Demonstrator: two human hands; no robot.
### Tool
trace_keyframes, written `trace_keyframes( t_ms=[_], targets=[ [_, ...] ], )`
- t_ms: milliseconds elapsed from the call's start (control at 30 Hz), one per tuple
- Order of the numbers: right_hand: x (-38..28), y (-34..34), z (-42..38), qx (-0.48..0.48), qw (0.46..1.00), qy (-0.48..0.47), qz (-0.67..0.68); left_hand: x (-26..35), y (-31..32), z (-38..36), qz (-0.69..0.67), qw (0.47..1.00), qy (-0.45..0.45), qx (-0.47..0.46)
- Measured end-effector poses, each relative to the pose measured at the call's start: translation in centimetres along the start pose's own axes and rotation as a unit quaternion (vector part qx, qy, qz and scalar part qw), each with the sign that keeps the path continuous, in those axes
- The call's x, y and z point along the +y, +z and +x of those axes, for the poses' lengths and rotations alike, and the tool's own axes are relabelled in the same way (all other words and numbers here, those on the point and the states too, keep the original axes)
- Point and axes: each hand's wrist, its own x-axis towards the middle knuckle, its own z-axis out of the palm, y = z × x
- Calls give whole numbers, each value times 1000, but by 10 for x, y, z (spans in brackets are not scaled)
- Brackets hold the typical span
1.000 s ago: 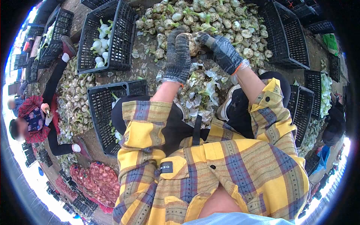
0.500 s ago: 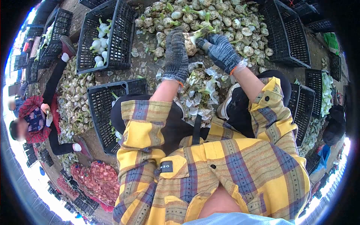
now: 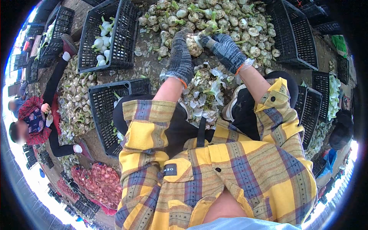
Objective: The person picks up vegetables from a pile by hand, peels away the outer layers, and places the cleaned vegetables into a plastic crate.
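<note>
Between my gloved hands is a dirty, brownish-white onion-like bulb [image 3: 194, 46]. My left hand [image 3: 181, 53], in a grey knitted glove, is closed around its left side. My right hand [image 3: 226, 50], gloved alike, has its fingers pinched at the bulb's upper right, by the stem; part of the stem is hidden behind the fingers. Just beyond lies a big heap of similar bulbs [image 3: 245, 25], many with short green stems. Below my hands, between my shoes, is a pile of papery white peelings [image 3: 203, 96].
A black crate [image 3: 128, 42] at upper left holds white bulbs [image 3: 102, 40] with green tops. Another crate [image 3: 101, 115] stands by my left knee. Crates [image 3: 295, 34] also flank the heap on the right. At far left sits another person [image 3: 36, 119] beside more bulbs and red mesh bags [image 3: 97, 184].
My right fingers have moved slightly left and down onto the bulb, and its stem shows less. My left hand keeps its hold. The other person's hand has shifted slightly.
</note>
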Motion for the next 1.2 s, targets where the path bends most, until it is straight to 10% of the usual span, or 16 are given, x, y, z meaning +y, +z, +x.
trace_keyframes(
  t_ms=[333,433,500,567,633,733,967,1100,1200],
  targets=[
    [21,9,1,67,980,-181,-56,11,-1,-3,-26,995,-92,22],
    [21,5,3,37,993,-70,-91,15,0,-6,41,996,-69,-28],
    [18,1,2,22,999,-15,-41,-1,-5,-1,86,992,11,-89],
    [24,2,4,42,999,-15,27,-10,-5,-4,348,854,386,-23],
    [26,4,5,76,996,-53,-14,-6,-2,-3,335,873,354,-24],
    [20,5,-1,96,992,-63,-58,10,-12,4,73,994,-32,-72],
    [26,4,0,114,993,-35,-1,1,-5,-6,180,979,88,-47],
    [27,1,-1,57,992,33,104,9,-4,-5,-46,985,-152,-66],
    [27,-4,0,8,1000,23,7,2,-8,-8,92,991,-69,-64]
  ],
)
